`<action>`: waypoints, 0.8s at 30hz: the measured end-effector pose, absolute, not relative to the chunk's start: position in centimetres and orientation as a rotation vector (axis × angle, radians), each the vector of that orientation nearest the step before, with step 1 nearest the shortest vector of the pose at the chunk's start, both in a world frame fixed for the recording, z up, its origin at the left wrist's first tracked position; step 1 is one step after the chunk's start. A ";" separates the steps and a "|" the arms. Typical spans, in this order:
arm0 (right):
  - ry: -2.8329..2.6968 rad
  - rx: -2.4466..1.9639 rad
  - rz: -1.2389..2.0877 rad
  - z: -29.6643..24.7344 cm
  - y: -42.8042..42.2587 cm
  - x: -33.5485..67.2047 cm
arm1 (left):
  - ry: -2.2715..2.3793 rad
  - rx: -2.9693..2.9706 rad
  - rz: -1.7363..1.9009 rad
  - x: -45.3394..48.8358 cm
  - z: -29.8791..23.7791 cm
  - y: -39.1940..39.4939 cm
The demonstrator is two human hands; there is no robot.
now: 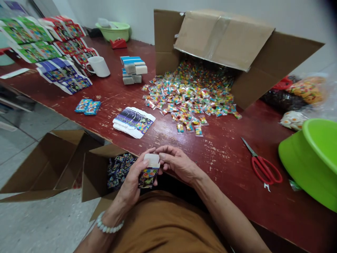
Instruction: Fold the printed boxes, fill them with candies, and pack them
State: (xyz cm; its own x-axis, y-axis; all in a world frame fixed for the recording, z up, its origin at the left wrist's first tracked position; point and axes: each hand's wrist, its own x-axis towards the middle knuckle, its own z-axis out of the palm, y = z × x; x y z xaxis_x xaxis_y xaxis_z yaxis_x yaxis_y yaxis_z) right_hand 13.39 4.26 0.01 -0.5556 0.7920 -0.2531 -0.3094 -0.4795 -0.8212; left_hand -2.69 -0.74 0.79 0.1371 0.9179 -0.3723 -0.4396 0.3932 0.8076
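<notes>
My left hand point(134, 175) is wrapped around a small printed box point(147, 178) of dark purple card, held upright at the table's front edge. The white top flap of the box stands up, with my left thumb against it. At the box's upper right corner, my right hand point(175, 162) has its fingers curled and pinches the edge by the flap. Just beyond lies a fanned stack of flat purple box blanks point(134, 122). Wrapped colourful candies point(189, 96) spill towards me from a large cardboard carton point(223, 37) lying on its side.
Below the table edge, an open carton point(94, 175) holds many small dark packs. Red-handled scissors point(263, 168) and a green basin point(297, 151) are at right. A white mug point(98, 66), blue-and-white stacks point(133, 69), two blue packs point(87, 106) and piled printed boxes point(64, 75) stand left.
</notes>
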 end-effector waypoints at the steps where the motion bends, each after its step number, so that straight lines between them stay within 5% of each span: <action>1: -0.975 -0.809 2.086 -0.1 4.3 13.5 | 0.981 0.577 1.082 -2.7 0.7 -0.7; 6: -1.162 -0.877 2.044 -0.3 3.9 13.1 | 1.027 0.631 1.164 -2.4 0.4 -0.8; 13: -1.712 -0.811 1.260 0.2 3.1 13.3 | 0.847 0.295 0.954 -2.9 1.7 0.0; 19: -1.313 -0.865 1.793 0.4 3.6 12.6 | 0.892 0.391 0.983 -2.6 0.8 -0.2; 24: -1.358 -0.842 1.751 0.1 3.8 12.4 | 0.923 0.397 0.973 -2.9 0.7 -0.3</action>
State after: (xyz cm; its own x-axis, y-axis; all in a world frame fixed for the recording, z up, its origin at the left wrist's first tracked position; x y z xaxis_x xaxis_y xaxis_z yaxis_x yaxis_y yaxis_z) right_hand 12.35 3.75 0.12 -0.5005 0.8642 -0.0515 -0.1649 -0.1535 -0.9743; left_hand -2.89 -0.30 0.71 0.2382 0.8404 -0.4867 -0.5299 0.5325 0.6601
